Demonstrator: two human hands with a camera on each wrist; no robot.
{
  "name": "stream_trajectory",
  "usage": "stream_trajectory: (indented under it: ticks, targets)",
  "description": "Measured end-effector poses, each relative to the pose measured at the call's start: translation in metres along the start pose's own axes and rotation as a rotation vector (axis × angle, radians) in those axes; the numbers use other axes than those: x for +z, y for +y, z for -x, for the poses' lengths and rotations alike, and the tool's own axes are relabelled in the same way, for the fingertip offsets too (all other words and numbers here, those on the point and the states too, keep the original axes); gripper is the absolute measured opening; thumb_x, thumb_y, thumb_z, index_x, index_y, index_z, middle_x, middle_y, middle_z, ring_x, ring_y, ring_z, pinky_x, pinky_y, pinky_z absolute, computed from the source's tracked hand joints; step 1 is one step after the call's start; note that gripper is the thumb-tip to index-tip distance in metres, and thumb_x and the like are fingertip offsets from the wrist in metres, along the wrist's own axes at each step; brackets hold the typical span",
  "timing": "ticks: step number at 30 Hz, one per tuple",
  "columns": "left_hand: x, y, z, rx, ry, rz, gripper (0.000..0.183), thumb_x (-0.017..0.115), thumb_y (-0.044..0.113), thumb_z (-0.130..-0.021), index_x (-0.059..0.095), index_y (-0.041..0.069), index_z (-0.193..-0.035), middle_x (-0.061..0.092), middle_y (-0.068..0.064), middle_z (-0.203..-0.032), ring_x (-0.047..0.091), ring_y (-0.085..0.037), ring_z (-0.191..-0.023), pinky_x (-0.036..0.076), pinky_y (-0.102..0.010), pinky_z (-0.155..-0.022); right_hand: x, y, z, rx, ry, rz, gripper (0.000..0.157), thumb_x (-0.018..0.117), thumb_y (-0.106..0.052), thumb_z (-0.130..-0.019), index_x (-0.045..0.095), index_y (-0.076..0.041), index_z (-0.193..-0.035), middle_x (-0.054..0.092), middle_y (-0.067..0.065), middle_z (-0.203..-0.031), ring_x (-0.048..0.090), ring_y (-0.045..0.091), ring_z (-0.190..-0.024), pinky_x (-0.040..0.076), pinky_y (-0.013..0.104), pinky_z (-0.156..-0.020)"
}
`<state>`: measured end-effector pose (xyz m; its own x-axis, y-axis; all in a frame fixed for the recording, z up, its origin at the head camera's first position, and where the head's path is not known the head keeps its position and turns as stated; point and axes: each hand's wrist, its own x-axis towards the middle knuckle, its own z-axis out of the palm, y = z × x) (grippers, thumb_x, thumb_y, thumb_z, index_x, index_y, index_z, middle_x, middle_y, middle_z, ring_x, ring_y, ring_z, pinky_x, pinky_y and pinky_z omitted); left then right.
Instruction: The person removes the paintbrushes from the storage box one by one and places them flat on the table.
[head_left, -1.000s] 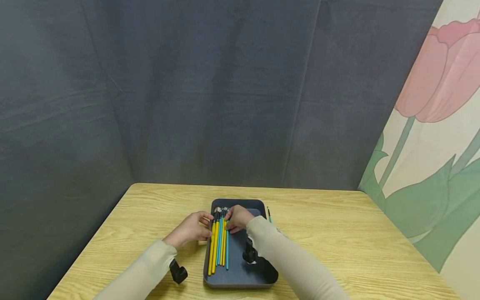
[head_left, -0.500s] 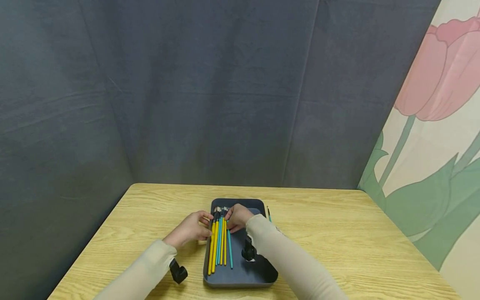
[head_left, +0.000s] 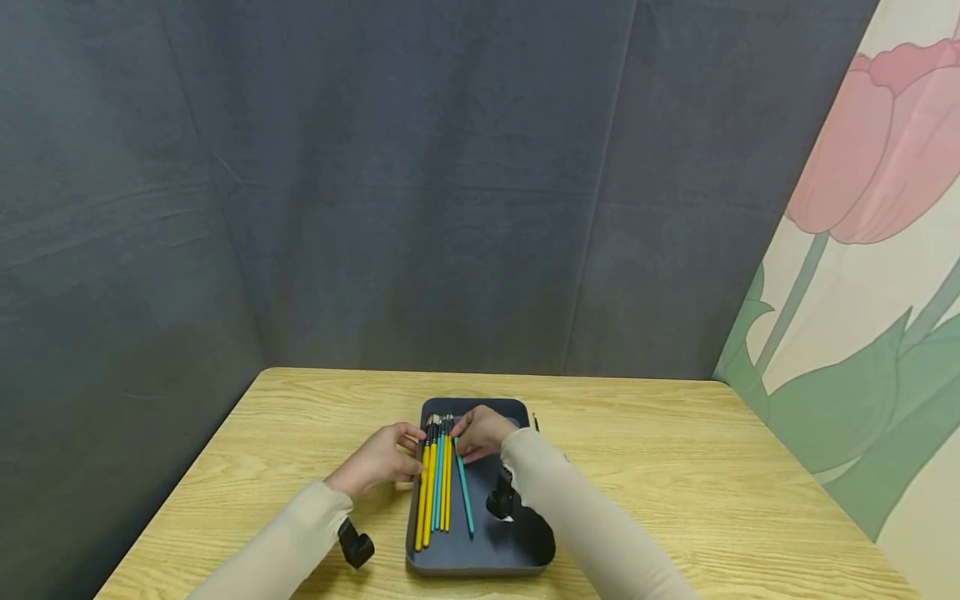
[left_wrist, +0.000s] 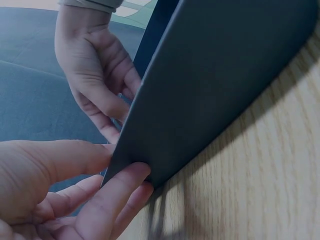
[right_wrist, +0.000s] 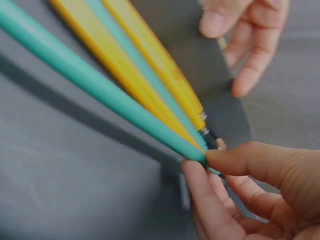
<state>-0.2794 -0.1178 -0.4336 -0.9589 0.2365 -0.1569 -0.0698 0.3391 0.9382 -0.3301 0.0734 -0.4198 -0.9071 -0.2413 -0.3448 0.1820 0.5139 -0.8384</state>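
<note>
A dark grey rectangular tray [head_left: 517, 546] rests on the table, with several yellow and teal paintbrushes [head_left: 429, 500] lined up along its left side, bristles toward the far end. My left hand [head_left: 382, 460] grips the tray's left wall [left_wrist: 215, 75], thumb at the rim and fingers against the outside. Inside the tray, my right hand [head_left: 482, 433] pinches a teal paintbrush [right_wrist: 115, 107] near its ferrule between thumb and fingertips. That brush's handle slants out to the right of the row. The right fingers hide its bristle end in the head view.
Another brush [head_left: 536, 422] lies just right of the tray, partly behind the right sleeve [head_left: 555, 483]. The wood-grain table [head_left: 660, 450] spreads out on both sides. A dark curtain [head_left: 450, 208] hangs at the back, with a tulip mural [head_left: 862, 167] on the right.
The teal brush's handle end has swung to the right, away from the row, in my right hand. The left hand has stayed at the tray's wall.
</note>
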Motion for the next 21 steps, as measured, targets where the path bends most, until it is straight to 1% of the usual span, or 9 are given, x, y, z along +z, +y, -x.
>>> stream_trajectory:
  ticks: [4, 7, 10, 13, 16, 18, 21]
  targets:
    - [0.0, 0.001, 0.0, -0.003, 0.004, 0.002, 0.05, 0.067, -0.014, -0.078, 0.052, -0.007, -0.125, 0.053, -0.022, -0.107, 0.06, -0.022, -0.079, 0.058, -0.035, -0.067, -0.009, -0.005, 0.003, -0.008, -0.028, -0.055, 0.026, 0.065, 0.012, -0.08, 0.064, 0.007, -0.105, 0.062, 0.012, -0.085, 0.063, 0.018, -0.065, 0.06, 0.037, -0.071]
    - [0.001, 0.001, 0.0, -0.006, 0.012, 0.004, 0.05, 0.068, -0.014, -0.078, 0.052, -0.006, -0.124, 0.053, -0.022, -0.107, 0.06, -0.023, -0.08, 0.058, -0.036, -0.067, -0.018, -0.009, 0.007, -0.032, -0.064, -0.082, 0.03, 0.063, 0.011, -0.082, 0.062, 0.007, -0.111, 0.063, 0.015, -0.092, 0.063, 0.017, -0.07, 0.059, 0.039, -0.076]
    - [0.001, 0.0, -0.001, -0.007, 0.018, 0.004, 0.05, 0.068, -0.015, -0.077, 0.053, -0.006, -0.124, 0.052, -0.022, -0.106, 0.06, -0.023, -0.079, 0.058, -0.038, -0.067, -0.027, -0.012, 0.011, -0.055, -0.102, -0.125, 0.035, 0.06, 0.011, -0.084, 0.058, 0.007, -0.119, 0.062, 0.014, -0.095, 0.062, 0.017, -0.074, 0.059, 0.038, -0.078]
    - [0.001, 0.0, -0.001, -0.012, 0.019, 0.006, 0.05, 0.068, -0.015, -0.077, 0.053, -0.006, -0.124, 0.052, -0.022, -0.106, 0.06, -0.023, -0.079, 0.058, -0.037, -0.067, -0.036, -0.015, 0.014, -0.075, -0.131, -0.176, 0.04, 0.058, 0.011, -0.085, 0.054, 0.009, -0.125, 0.059, 0.01, -0.093, 0.061, 0.016, -0.076, 0.059, 0.035, -0.077]
    - [0.0, 0.0, -0.001, -0.013, 0.011, 0.011, 0.05, 0.067, -0.015, -0.078, 0.052, -0.006, -0.125, 0.052, -0.022, -0.106, 0.059, -0.023, -0.079, 0.058, -0.036, -0.067, -0.046, -0.016, 0.017, -0.103, -0.146, -0.219, 0.042, 0.058, 0.012, -0.085, 0.052, 0.01, -0.127, 0.057, 0.008, -0.093, 0.062, 0.015, -0.076, 0.058, 0.034, -0.078]
    - [0.0, 0.0, -0.001, -0.01, 0.003, 0.011, 0.05, 0.067, -0.015, -0.078, 0.052, -0.007, -0.126, 0.051, -0.022, -0.107, 0.059, -0.022, -0.079, 0.058, -0.035, -0.067, -0.053, -0.016, 0.02, -0.123, -0.154, -0.236, 0.042, 0.058, 0.011, -0.086, 0.051, 0.01, -0.127, 0.057, 0.01, -0.096, 0.063, 0.015, -0.078, 0.058, 0.036, -0.081]
    - [0.0, 0.0, 0.0, -0.006, -0.005, 0.01, 0.05, 0.066, -0.015, -0.079, 0.051, -0.007, -0.126, 0.051, -0.022, -0.108, 0.059, -0.022, -0.08, 0.058, -0.034, -0.067, -0.065, -0.015, 0.025, -0.151, -0.162, -0.257, 0.04, 0.057, 0.01, -0.088, 0.051, 0.009, -0.127, 0.057, 0.012, -0.1, 0.063, 0.015, -0.079, 0.058, 0.035, -0.082]
